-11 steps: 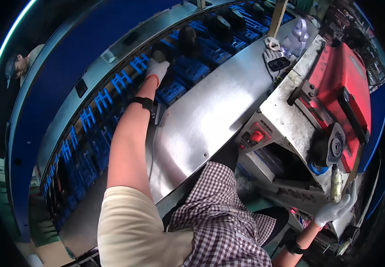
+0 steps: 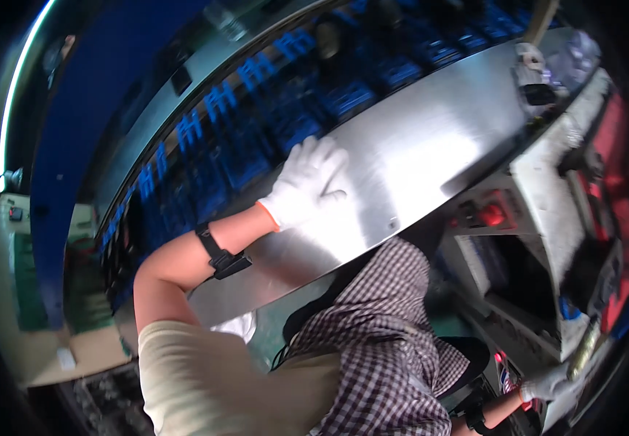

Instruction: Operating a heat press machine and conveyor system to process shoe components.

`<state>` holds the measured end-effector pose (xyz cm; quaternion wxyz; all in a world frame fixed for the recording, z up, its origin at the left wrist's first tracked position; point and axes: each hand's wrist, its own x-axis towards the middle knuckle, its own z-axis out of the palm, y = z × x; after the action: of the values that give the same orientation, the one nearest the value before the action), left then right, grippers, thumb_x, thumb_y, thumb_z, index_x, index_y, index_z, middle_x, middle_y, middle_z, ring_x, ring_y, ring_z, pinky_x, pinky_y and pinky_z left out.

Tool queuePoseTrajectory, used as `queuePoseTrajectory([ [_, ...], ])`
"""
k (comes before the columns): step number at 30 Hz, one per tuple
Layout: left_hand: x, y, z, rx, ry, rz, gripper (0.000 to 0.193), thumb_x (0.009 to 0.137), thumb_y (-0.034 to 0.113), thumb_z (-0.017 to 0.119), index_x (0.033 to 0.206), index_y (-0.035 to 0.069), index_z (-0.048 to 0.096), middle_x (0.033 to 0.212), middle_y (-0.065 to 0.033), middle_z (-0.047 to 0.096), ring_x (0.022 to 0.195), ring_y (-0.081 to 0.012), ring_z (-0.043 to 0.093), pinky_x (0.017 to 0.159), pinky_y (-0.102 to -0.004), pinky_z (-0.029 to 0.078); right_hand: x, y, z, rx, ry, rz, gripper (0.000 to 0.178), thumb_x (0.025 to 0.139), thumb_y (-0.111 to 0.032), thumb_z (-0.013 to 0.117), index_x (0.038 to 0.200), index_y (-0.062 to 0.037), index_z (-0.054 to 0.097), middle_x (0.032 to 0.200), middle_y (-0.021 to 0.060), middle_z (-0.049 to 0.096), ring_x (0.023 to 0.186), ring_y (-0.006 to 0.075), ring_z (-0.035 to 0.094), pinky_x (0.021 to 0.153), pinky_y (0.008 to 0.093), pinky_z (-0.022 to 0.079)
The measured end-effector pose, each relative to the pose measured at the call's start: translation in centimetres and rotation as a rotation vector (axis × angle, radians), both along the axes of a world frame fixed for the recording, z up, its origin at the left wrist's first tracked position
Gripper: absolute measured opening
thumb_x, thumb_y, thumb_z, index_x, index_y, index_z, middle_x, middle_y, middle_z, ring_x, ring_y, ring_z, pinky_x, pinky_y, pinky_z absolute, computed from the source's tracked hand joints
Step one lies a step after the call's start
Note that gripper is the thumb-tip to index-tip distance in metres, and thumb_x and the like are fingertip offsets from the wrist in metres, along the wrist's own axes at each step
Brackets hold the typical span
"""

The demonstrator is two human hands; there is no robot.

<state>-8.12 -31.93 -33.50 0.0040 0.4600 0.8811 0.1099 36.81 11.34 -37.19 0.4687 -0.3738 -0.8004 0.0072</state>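
My left hand (image 2: 306, 182), in a white knitted glove with an orange cuff, hovers over or rests on the bare steel tabletop (image 2: 416, 138); which of the two I cannot tell. Its fingers are spread and hold nothing. Beyond it runs a row of blue slotted racks (image 2: 220, 102), with dark rounded pieces (image 2: 327, 40) standing among them. At the lower right my right hand (image 2: 547, 385), also gloved, is beside a yellowish wrapped handle (image 2: 583, 352) on the machine. Motion blur hides whether its fingers close round that handle.
The red and grey machine (image 2: 547, 182) stands at my right, with a red knob (image 2: 490, 214) on its front. A purple-tinted clear container (image 2: 573, 62) and a white cloth-like item (image 2: 529, 65) sit at the table's far right end. A blue panel (image 2: 103, 87) rises at left.
My left hand has drawn back from a dark piece at the racks to the steel tabletop, its fingers spreading. The view has shifted, and my right hand stays near the handle.
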Motion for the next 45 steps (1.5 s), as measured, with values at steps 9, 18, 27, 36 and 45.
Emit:
queuePoseTrajectory([
  [9, 1.9, -4.0, -1.5, 0.031, 0.017, -0.094, 0.051, 0.068, 0.027, 0.07, 0.113, 0.006, 0.061, 0.115, -0.0127, 0.054, 0.102, -0.0329, 0.05, 0.085, -0.0446, 0.039, -8.0, -3.7, -8.8, -0.317, -0.17, 0.294, 0.036, 0.112, -0.01, 0.042, 0.138, 0.0066, 0.062, 0.138, 0.019, 0.067, 0.128, 0.0332, 0.063, 0.114, 0.043, 0.047],
  [18, 2.2, -3.8, -1.2, -0.039, -0.1, 0.035, 0.061, 0.056, 0.029, 0.081, 0.113, 0.015, 0.065, 0.121, -0.0097, 0.056, 0.11, -0.032, 0.052, 0.089, -0.0458, 0.041, -10.7, -8.0, -13.6, -0.553, -0.351, 0.408, 0.036, 0.112, -0.011, 0.043, 0.138, 0.0062, 0.062, 0.138, 0.0187, 0.067, 0.129, 0.0325, 0.063, 0.114, 0.0424, 0.046],
  [27, 1.9, -4.1, -1.3, -0.034, -0.169, 0.102, 0.066, 0.053, 0.037, 0.086, 0.112, 0.019, 0.063, 0.122, -0.0067, 0.054, 0.115, -0.0324, 0.053, 0.092, -0.0505, 0.042, -14.8, -9.5, -16.4, -0.684, -0.451, 0.514, 0.036, 0.112, -0.012, 0.044, 0.138, 0.0059, 0.062, 0.138, 0.0185, 0.067, 0.129, 0.0318, 0.063, 0.114, 0.0417, 0.046],
  [36, 2.0, -4.2, -1.4, 0.009, -0.244, 0.121, 0.053, 0.062, 0.043, 0.077, 0.108, 0.019, 0.066, 0.118, -0.005, 0.058, 0.113, -0.0303, 0.057, 0.094, -0.051, 0.043, -19.4, -9.8, -18.8, -0.726, -0.515, 0.59, 0.036, 0.112, -0.013, 0.044, 0.138, 0.0056, 0.062, 0.139, 0.0182, 0.067, 0.129, 0.0311, 0.062, 0.114, 0.0411, 0.046],
  [45, 2.5, -4.8, -2.6, 0.101, -0.136, 0.171, 0.023, 0.083, 0.031, 0.069, 0.1, 0.016, 0.069, 0.117, -0.001, 0.063, 0.113, -0.0238, 0.062, 0.09, -0.0438, 0.053, -23.5, -10.4, -21.2, -0.759, -0.579, 0.639, 0.037, 0.112, -0.013, 0.045, 0.138, 0.0053, 0.063, 0.139, 0.018, 0.066, 0.129, 0.0304, 0.062, 0.115, 0.0404, 0.046],
])
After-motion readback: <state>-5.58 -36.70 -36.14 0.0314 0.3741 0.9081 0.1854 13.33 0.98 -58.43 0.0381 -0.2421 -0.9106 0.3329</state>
